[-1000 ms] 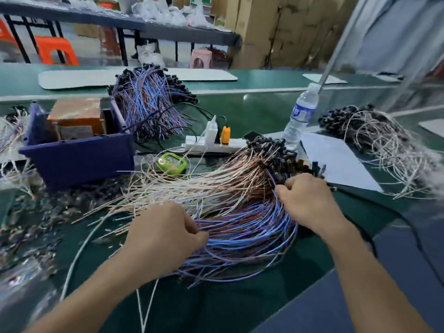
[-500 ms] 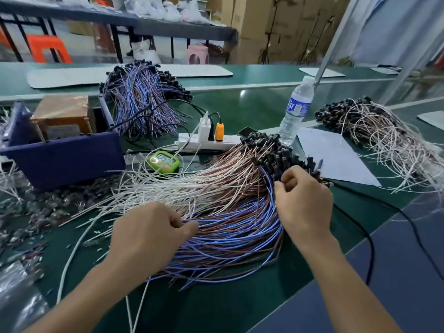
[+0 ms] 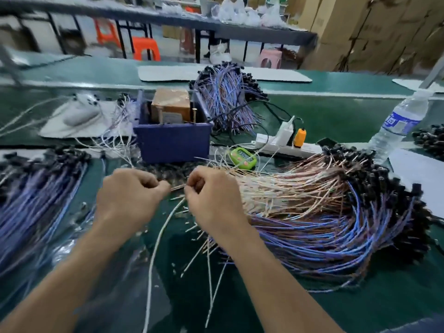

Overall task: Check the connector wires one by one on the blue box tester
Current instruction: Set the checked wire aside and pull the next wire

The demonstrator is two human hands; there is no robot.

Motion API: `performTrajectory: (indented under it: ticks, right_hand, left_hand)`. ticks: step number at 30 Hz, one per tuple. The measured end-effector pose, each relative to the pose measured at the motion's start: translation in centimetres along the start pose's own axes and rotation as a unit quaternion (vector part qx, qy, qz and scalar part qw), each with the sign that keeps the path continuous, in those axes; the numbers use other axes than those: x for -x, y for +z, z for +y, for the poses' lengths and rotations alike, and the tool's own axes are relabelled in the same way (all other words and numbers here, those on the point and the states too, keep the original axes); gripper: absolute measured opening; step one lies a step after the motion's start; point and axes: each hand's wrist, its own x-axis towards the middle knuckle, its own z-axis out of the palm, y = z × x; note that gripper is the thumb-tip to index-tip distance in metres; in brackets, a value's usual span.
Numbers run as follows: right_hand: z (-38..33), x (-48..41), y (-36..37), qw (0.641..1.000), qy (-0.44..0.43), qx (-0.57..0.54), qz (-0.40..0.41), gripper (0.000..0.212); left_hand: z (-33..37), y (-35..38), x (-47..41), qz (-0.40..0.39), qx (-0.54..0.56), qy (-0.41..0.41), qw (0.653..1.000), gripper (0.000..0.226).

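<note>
Well to the left of the fingers, a bundle of blue and purple wires (image 3: 36,200) is spread over the green surface (image 3: 336,111), with black connectors at its far end. The left hand (image 3: 129,198) is seen with its fingers (image 3: 158,186) curled in, thumb against forefinger, and a single wire (image 3: 177,187) is pinched at their tips. The same strand appears to be taken up by the curled fingers (image 3: 195,185) of the right hand (image 3: 213,203), which is held close beside the left, though motion blur leaves this uncertain. Just beyond both sets of fingers stands the blue box tester (image 3: 171,140), with a brown block (image 3: 171,102) seated inside it. Beyond the right fingers and a little to their right, a green timer (image 3: 242,158) is laid, and farther off a white power strip (image 3: 286,146). Right beside the right hand, a large fan of white, brown and blue connector wires (image 3: 324,212) is piled, its black connectors turned away to the right. A water bottle (image 3: 398,123) is stood upright far to the right of the fingers.
</note>
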Motion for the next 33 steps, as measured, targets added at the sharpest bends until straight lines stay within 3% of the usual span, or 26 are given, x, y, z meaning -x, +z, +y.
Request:
performTrajectory:
  ticks: [6,10,14,18,21,26,30,33]
  right_hand:
    - [-5.1,-3.2,6.7,0.991,-0.013,-0.015,-0.135,0.009]
    - [-7.2,-5.2,10.0,0.978,0.006,0.006,-0.206,0.021]
    - [-9.0,-7.8,12.9,0.973,0.011,0.015,-0.229,0.031]
    - [-10.7,-10.2,15.3,0.973,0.006,0.073,-0.217,0.01]
    - [-11.5,-11.4,16.7,0.972,0.016,0.129,-0.197,0.032]
    - [-12.6,-12.8,17.3,0.957,0.004,0.179,-0.229,0.028]
    - [-12.3,-12.6,16.3,0.97,0.047,0.103,-0.213,0.015]
    - [-11.8,-12.1,14.4,0.98,0.053,-0.021,-0.192,0.013]
  left_hand:
    - [-7.1,-3.2,-2.7,0.153,-0.105,-0.092,0.978,0.042]
    - [-9.8,-4.1,-3.6,0.211,-0.138,-0.059,0.966,0.012]
    - [-11.6,-3.9,-4.5,0.193,-0.168,-0.05,0.965,0.025]
    - [-12.5,-3.5,-5.1,0.15,-0.152,-0.077,0.974,0.037]
    - [-13.1,-3.6,-5.6,0.136,-0.143,-0.083,0.977,0.035]
    - [-13.6,-3.7,-6.0,0.145,-0.13,-0.076,0.978,0.027]
    - [-13.4,-3.9,-5.8,0.174,-0.096,-0.045,0.979,0.019]
    - [-12.4,-4.1,-5.8,0.201,0.069,0.006,0.977,0.015]
